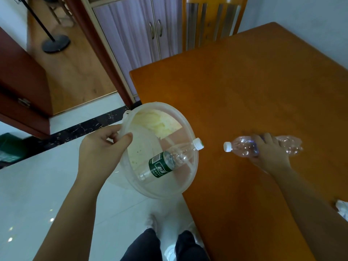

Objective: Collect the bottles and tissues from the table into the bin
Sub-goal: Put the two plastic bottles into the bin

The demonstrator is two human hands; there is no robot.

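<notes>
My left hand (102, 146) grips the rim of a translucent white plastic bin (156, 187), held tilted beside the left edge of the orange wooden table (244, 81). Inside the bin lies a clear bottle with a green label and white cap (169, 161). Pale crumpled tissue (160, 122) shows at the bin's far side. My right hand (267, 151) is closed over a crushed clear bottle with a white cap (243, 147), lying on its side on the table with the cap pointing at the bin. A crumpled white tissue (342, 208) lies at the table's right edge, partly cut off.
A wooden chair (209, 19) stands at the table's far end. A cabinet with lilac doors (141, 31) is behind the bin. A black lamp base (55, 43) rests on the wooden floor at the back left. My feet (169, 247) stand on white tiles beside the table.
</notes>
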